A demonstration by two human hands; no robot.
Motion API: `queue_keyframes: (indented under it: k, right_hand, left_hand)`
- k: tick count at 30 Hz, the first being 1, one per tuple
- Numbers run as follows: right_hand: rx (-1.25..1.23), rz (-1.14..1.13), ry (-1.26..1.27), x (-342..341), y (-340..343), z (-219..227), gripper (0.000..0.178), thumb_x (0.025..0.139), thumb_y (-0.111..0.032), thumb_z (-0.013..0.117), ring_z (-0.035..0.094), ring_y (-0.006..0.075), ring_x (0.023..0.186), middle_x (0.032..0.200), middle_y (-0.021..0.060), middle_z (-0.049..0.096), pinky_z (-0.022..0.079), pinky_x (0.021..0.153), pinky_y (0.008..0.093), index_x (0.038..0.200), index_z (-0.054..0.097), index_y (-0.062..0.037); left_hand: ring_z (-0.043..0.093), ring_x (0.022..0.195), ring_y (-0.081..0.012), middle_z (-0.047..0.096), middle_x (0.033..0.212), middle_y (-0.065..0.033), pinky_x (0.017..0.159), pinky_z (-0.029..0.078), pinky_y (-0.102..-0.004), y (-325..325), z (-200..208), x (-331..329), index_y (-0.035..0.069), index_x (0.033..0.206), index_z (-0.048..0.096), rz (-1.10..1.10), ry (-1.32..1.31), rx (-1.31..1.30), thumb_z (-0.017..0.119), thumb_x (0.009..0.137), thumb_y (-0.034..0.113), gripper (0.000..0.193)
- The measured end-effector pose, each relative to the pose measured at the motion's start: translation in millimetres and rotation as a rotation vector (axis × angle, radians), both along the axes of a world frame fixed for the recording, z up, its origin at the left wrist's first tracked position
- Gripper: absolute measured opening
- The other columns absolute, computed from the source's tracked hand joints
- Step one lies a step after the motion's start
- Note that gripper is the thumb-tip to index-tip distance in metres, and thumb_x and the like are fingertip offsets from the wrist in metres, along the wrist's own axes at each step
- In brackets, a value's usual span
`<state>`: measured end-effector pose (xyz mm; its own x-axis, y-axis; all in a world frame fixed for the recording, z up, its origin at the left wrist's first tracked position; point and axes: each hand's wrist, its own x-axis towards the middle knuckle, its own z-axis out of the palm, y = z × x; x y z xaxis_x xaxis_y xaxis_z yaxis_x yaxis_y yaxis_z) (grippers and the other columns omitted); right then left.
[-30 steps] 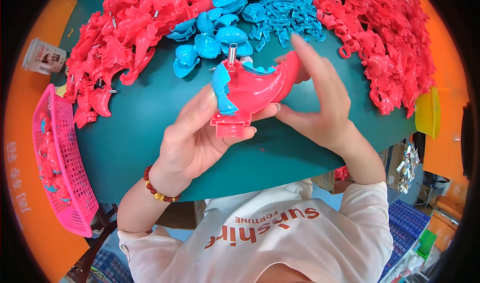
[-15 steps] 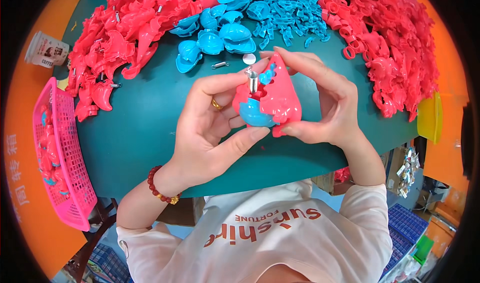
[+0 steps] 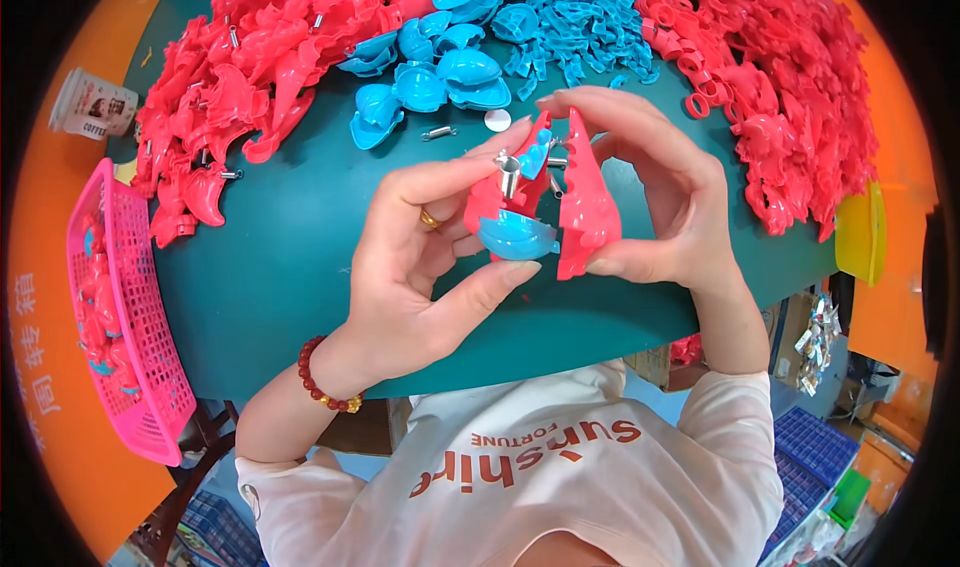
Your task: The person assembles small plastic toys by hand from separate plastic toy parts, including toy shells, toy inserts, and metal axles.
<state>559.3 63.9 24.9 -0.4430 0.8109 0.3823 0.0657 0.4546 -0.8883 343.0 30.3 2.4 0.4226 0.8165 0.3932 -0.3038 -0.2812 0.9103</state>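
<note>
Above the near part of the table, my left hand (image 3: 405, 257) grips a red plastic half shell (image 3: 483, 202). A rounded blue plastic piece (image 3: 515, 237) sits at its lower end, with my thumb under it. A metal spring (image 3: 509, 179) stands near my left index finger, and a toothed blue strip (image 3: 534, 157) lies along the shell's upper part. My right hand (image 3: 672, 192) pinches a matching red shell half (image 3: 592, 212) between thumb and fingers. A narrow gap separates the two halves. A small metal part (image 3: 557, 163) shows in that gap; which half carries it I cannot tell.
Red shell parts with springs (image 3: 260, 57) heap up at far left, more red parts (image 3: 790, 87) at far right. Blue cups (image 3: 468, 77) and small blue pieces (image 3: 585, 27) lie between. A loose spring (image 3: 438, 133), white disc (image 3: 497, 120), pink basket (image 3: 150, 317) and paper cup (image 3: 95, 104) are also here.
The right shell half has moved off to the right and turned, so a gap now shows between the halves. My left hand has barely moved.
</note>
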Motion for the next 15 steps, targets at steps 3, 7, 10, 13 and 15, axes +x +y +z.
queue_keyframes:
  k: [3,7,10,13,15]
  right_hand:
    - [0.046,-0.006,-0.03,-2.0,-1.9,0.6,0.074,0.056,-0.02,0.086,0.056,0.0164,0.095,0.12,0.0078,0.056,0.046,0.075,0.0274,0.122,0.056,-0.0068]
    - [0.082,-0.041,-0.089,-3.1,-4.5,-0.1,0.075,0.055,-0.021,0.087,0.058,0.0169,0.093,0.119,0.0081,0.057,0.047,0.074,0.0282,0.122,0.057,-0.0065]
    - [0.11,-0.068,-0.141,-3.0,-6.4,1.2,0.076,0.054,-0.023,0.088,0.059,0.0175,0.092,0.118,0.0084,0.058,0.048,0.073,0.0284,0.122,0.057,-0.0067]
    - [0.088,-0.046,-0.184,-1.0,-5.7,3.6,0.076,0.053,-0.021,0.088,0.059,0.0179,0.094,0.117,0.008,0.059,0.048,0.074,0.0281,0.122,0.057,-0.0072]
    - [-0.091,0.041,-0.134,0.2,-4.0,0.1,0.087,0.049,-0.023,0.089,0.057,0.0179,0.098,0.111,0.0107,0.059,0.045,0.086,0.0314,0.123,0.052,0.0036]
  left_hand:
    - [0.042,0.124,-0.0287,0.026,0.142,-0.0257,0.097,0.044,-0.0386,0.9,-1.7,2.9,0.002,0.123,0.033,0.003,-0.008,0.04,0.062,0.08,-0.007,0.053]
    - [0.043,0.124,-0.0295,0.025,0.142,-0.0272,0.097,0.045,-0.0388,0.8,-3.2,3.9,0.002,0.122,0.033,0.006,-0.019,0.05,0.063,0.079,-0.007,0.053]
    - [0.044,0.123,-0.0299,0.025,0.142,-0.0282,0.096,0.045,-0.0391,-0.5,-1.8,3.5,0.002,0.122,0.033,0.009,0.004,0.067,0.063,0.079,-0.007,0.053]
    - [0.044,0.123,-0.0298,0.026,0.141,-0.0283,0.095,0.046,-0.0395,-1.4,-3.2,2.4,0.002,0.121,0.034,-0.004,0.015,0.064,0.063,0.079,-0.007,0.052]
    - [0.044,0.123,-0.0294,0.026,0.141,-0.0278,0.095,0.046,-0.0397,-1.7,-5.8,1.0,0.002,0.12,0.035,-0.008,0.0,0.046,0.063,0.079,-0.007,0.051]
